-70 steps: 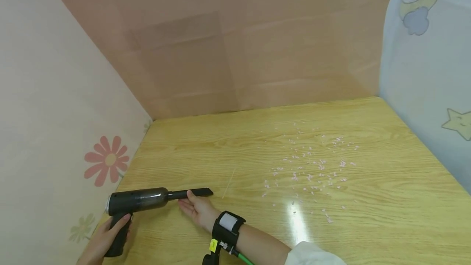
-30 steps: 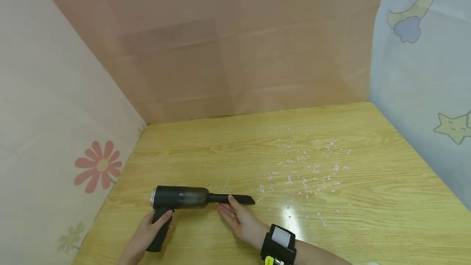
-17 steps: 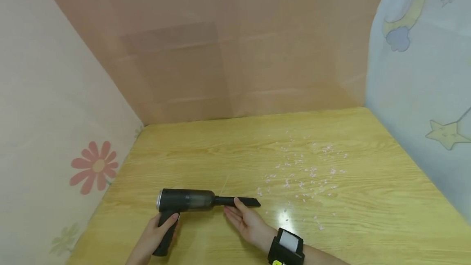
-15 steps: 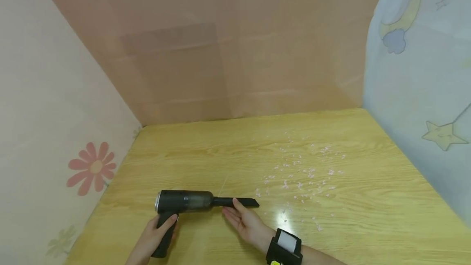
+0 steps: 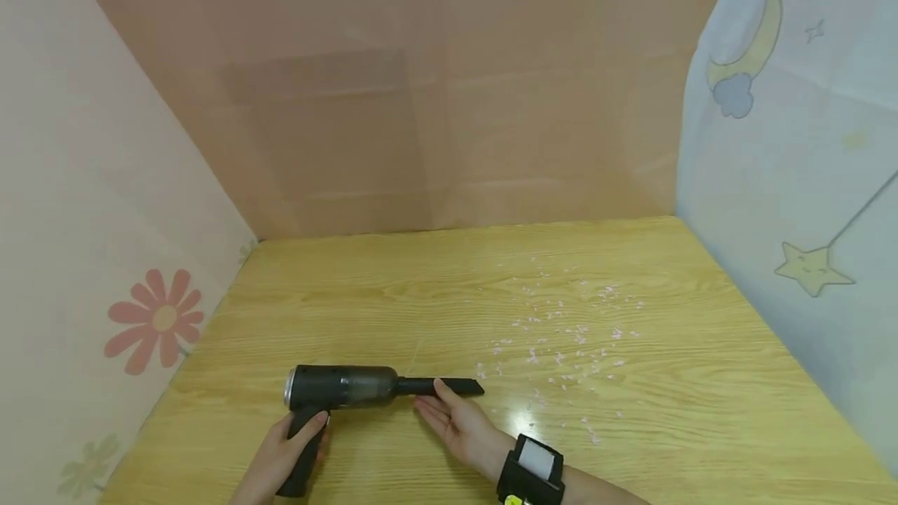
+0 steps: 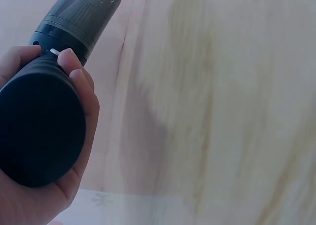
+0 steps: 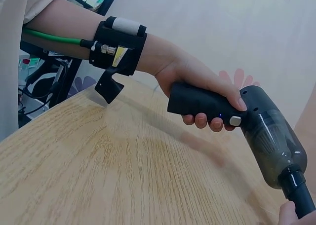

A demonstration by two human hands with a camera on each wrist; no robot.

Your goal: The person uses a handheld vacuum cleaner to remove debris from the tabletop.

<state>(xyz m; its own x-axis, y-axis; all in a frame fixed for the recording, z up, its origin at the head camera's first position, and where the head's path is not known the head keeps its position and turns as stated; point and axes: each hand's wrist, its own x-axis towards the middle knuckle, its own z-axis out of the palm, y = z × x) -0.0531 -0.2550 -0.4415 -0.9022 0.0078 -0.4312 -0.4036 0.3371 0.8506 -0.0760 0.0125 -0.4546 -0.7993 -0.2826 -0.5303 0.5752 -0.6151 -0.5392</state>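
A black handheld vacuum cleaner (image 5: 337, 386), with a smoky clear dust cup and a slim nozzle (image 5: 463, 386), is held level near the front of the table. My left hand (image 5: 270, 454) grips its handle, fingers wrapped round it in the left wrist view. With the thumb on top and fingers underneath, my right hand (image 5: 463, 429) pinches the nozzle. In the right wrist view a small blue light shows on the handle (image 7: 202, 102), beside a silver button (image 7: 235, 120). Small pale pink flecks (image 5: 617, 333) lie scattered to the right of the nozzle tip.
The wood-grain table (image 5: 337, 294) meets a brown panel (image 5: 323, 131) at the back. A flower-print sheet (image 5: 70, 139) hangs at the left, a moon-and-star sheet (image 5: 807, 193) at the right. Beyond the table edge, a cable (image 7: 37, 104) and dark frame show in the right wrist view.
Since the earliest frame both hands have carried the vacuum cleaner to the right, its nozzle nearer the flecks. In the last half second the hold is unchanged and the head view has turned slightly.
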